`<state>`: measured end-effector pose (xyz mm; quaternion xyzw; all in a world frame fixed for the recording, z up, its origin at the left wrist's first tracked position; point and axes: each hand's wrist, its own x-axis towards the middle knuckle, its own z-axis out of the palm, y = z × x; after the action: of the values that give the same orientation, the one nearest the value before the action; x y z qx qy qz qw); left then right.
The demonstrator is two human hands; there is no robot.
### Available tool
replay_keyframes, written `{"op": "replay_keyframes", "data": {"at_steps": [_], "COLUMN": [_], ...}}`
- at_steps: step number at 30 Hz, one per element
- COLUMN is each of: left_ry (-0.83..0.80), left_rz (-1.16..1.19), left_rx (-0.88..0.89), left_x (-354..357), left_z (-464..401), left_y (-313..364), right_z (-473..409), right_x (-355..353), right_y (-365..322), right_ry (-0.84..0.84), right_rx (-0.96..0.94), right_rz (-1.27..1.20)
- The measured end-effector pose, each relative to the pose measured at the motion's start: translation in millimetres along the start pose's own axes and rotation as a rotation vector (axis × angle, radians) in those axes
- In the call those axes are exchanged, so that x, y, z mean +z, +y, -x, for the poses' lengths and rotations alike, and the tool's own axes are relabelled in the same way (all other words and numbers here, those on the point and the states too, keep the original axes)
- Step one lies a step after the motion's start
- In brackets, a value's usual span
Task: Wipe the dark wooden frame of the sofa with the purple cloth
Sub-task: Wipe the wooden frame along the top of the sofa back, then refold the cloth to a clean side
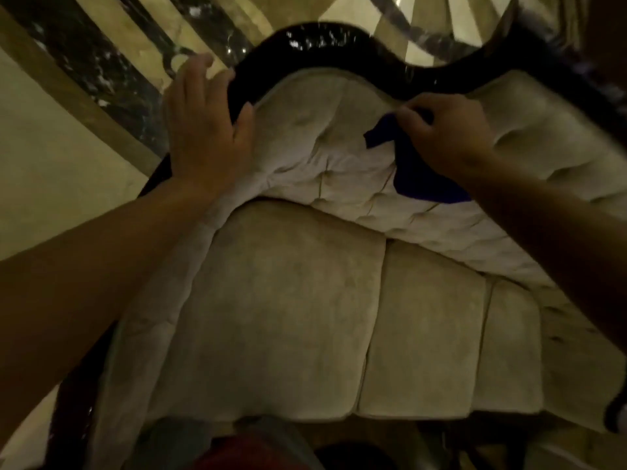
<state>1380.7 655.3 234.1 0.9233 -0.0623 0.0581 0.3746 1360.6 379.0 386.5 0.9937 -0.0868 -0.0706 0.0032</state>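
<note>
The sofa's dark wooden frame (pixel 325 50) curves glossy and black along the top of the tufted cream backrest (pixel 325 157). My left hand (pixel 207 127) rests flat over the frame's left bend, fingers spread, thumb on the cushion edge. My right hand (pixel 448 134) pinches the purple cloth (pixel 420 174) just below the frame's dip at the centre right. The cloth hangs down over the backrest, one corner sticking out to the left. Whether the cloth touches the wood is hard to tell.
Cream seat cushions (pixel 305 310) fill the lower middle. Behind the sofa lies a marble floor with dark veined bands (pixel 101 62). A dark frame rail (pixel 71 418) runs down the left side. My legs (pixel 244 449) show at the bottom edge.
</note>
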Motion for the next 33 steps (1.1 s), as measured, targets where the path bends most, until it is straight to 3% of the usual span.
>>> {"op": "replay_keyframes", "data": {"at_steps": [1,2,4,6,9,13,16,19,25,30,33], "left_ry": [0.082,0.029,-0.137,-0.419,-0.672,-0.655,-0.771,-0.909,-0.915,-0.901,-0.902], "left_rz": [0.099,0.232,0.471,0.556,0.755,0.879,0.990,1.065,0.907,0.743,0.690], "left_rx": [0.048,0.056,-0.100,-0.272,-0.485,-0.640,-0.700,-0.649,-0.529,-0.212,-0.061], "left_x": [-2.3,-3.0,-5.5,-5.1,-5.6,-26.2,-55.6,-81.3,-110.3,-110.2,-107.9], "left_z": [6.1,27.0,55.6,99.2,151.8,211.3,248.7,277.0,324.6,358.0,391.8], "left_y": [9.1,18.3,38.7,57.8,82.8,101.9,128.6,154.3,218.6,291.4,335.6], "right_z": [9.9,36.1,74.4,128.6,189.4,246.7,290.7,332.4,416.6,491.5,543.5], "right_x": [7.4,27.0,50.7,70.2,73.4,50.8,20.7,-1.6,-32.4,-50.4,-57.4], "right_y": [-0.7,1.5,-0.1,-5.8,-18.6,-33.6,-29.7,-25.7,-0.6,50.9,84.7], "right_ry": [-0.030,-0.071,-0.119,-0.171,-0.181,-0.115,-0.069,-0.034,0.057,0.242,0.303], "right_rx": [-0.011,0.013,0.073,0.145,0.196,0.237,0.315,0.376,0.387,0.468,0.410], "right_rz": [-0.025,-0.075,-0.186,-0.341,-0.491,-0.690,-0.798,-0.856,-0.991,-1.132,-1.121]}}
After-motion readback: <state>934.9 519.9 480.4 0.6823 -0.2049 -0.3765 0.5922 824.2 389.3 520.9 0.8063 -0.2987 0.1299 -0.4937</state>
